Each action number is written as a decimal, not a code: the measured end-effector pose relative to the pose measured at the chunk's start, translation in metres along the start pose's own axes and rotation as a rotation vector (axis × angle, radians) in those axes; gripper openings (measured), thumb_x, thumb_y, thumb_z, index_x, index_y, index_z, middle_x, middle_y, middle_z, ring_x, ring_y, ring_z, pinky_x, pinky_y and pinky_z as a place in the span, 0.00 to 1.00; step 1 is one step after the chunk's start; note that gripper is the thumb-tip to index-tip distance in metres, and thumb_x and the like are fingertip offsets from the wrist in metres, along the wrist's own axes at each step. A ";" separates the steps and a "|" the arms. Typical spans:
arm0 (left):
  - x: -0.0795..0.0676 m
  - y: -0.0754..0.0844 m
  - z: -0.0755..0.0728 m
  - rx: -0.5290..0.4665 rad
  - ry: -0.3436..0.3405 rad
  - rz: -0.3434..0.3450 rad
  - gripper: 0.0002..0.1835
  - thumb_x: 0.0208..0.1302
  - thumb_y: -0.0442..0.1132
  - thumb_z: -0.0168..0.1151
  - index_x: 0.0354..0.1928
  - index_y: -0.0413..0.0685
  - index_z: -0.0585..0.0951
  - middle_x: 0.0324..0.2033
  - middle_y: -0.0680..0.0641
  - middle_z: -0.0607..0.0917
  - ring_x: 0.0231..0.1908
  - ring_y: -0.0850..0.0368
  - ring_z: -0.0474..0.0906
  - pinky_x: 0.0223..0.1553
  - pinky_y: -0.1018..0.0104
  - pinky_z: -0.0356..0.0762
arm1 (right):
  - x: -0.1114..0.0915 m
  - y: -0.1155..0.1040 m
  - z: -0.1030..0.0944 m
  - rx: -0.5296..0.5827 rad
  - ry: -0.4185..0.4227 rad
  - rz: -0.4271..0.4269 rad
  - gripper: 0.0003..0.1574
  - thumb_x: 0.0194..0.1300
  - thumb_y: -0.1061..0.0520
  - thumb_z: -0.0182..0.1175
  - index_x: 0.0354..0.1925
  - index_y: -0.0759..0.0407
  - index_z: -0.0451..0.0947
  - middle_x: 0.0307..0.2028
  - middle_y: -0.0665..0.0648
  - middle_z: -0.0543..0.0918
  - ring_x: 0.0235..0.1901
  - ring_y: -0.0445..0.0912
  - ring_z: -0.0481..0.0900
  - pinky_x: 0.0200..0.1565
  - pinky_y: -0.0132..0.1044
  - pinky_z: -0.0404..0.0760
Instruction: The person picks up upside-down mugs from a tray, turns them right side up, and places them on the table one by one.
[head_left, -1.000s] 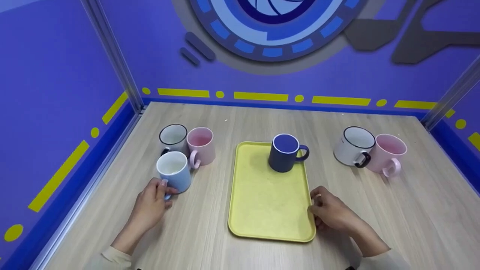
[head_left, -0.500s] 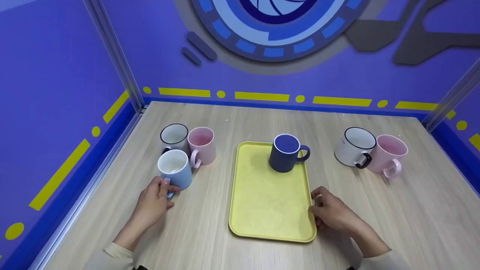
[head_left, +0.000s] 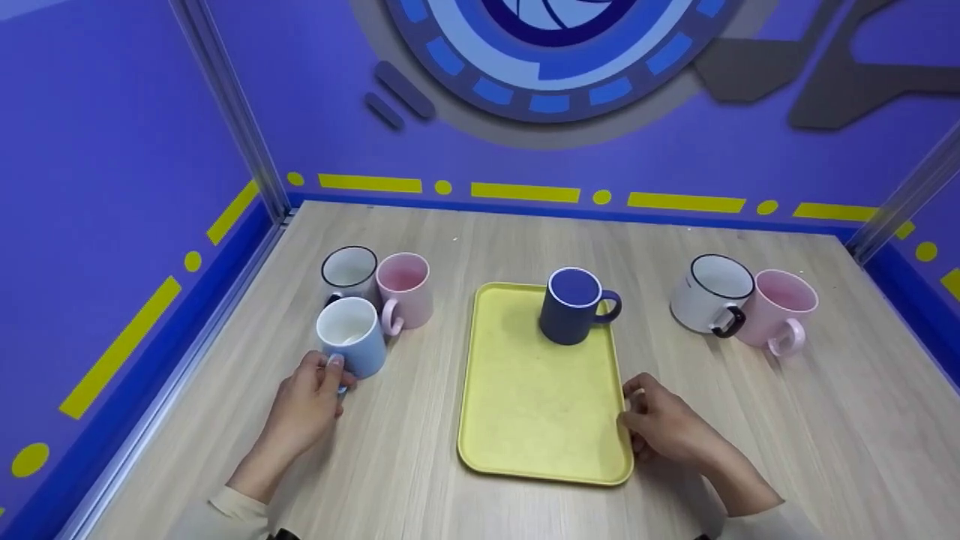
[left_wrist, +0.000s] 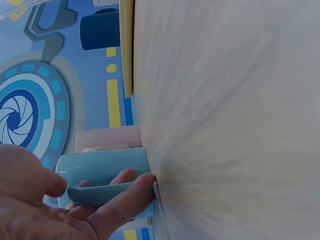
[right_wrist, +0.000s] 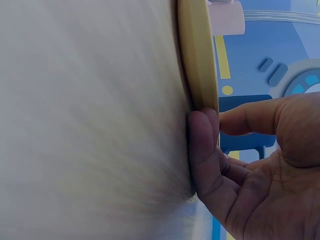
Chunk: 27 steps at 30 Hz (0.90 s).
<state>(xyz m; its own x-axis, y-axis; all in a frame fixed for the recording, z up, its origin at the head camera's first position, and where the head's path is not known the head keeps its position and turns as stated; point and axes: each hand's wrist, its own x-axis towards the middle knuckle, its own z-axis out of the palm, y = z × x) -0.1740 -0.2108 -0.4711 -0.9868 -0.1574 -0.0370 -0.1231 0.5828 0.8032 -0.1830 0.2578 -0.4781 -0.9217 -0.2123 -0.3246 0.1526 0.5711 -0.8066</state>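
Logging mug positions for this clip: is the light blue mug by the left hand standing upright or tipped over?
Upright. The light blue mug stands on the table with its open mouth facing up; the left hand grips its handle.

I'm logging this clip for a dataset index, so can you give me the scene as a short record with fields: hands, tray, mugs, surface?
left hand: the left hand grips the handle of the light blue mug
right hand: the right hand rests against the right edge of the yellow tray, fingers curled
tray contents: one dark blue mug, upright, at the far end
left group: white mug and pink mug behind the light blue one
right group: white mug with black handle beside a second pink mug
surface: wooden table
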 end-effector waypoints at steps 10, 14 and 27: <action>-0.018 0.006 -0.005 0.239 0.140 0.032 0.24 0.76 0.47 0.57 0.62 0.37 0.67 0.55 0.37 0.73 0.50 0.42 0.77 0.42 0.53 0.75 | -0.001 0.002 0.000 0.020 -0.008 -0.027 0.23 0.71 0.65 0.56 0.59 0.69 0.62 0.30 0.60 0.77 0.24 0.49 0.78 0.25 0.42 0.83; -0.025 0.013 -0.003 0.281 0.214 0.070 0.26 0.72 0.47 0.61 0.61 0.36 0.68 0.54 0.38 0.72 0.51 0.40 0.71 0.43 0.52 0.72 | -0.001 0.002 0.001 0.031 -0.005 -0.020 0.23 0.71 0.65 0.57 0.59 0.69 0.62 0.30 0.59 0.76 0.24 0.49 0.78 0.25 0.42 0.83; -0.041 0.037 0.017 0.194 0.173 0.202 0.20 0.70 0.40 0.65 0.57 0.41 0.70 0.51 0.41 0.75 0.49 0.45 0.74 0.50 0.51 0.73 | -0.001 0.002 0.000 0.049 0.000 0.006 0.26 0.72 0.60 0.60 0.61 0.68 0.62 0.30 0.59 0.77 0.25 0.48 0.78 0.26 0.41 0.83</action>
<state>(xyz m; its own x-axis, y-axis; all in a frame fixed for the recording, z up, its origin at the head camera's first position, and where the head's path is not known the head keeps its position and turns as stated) -0.1396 -0.1693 -0.4502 -0.9630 -0.1467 0.2260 0.0389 0.7542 0.6555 -0.1823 0.2595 -0.4797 -0.9208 -0.2087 -0.3295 0.1755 0.5326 -0.8279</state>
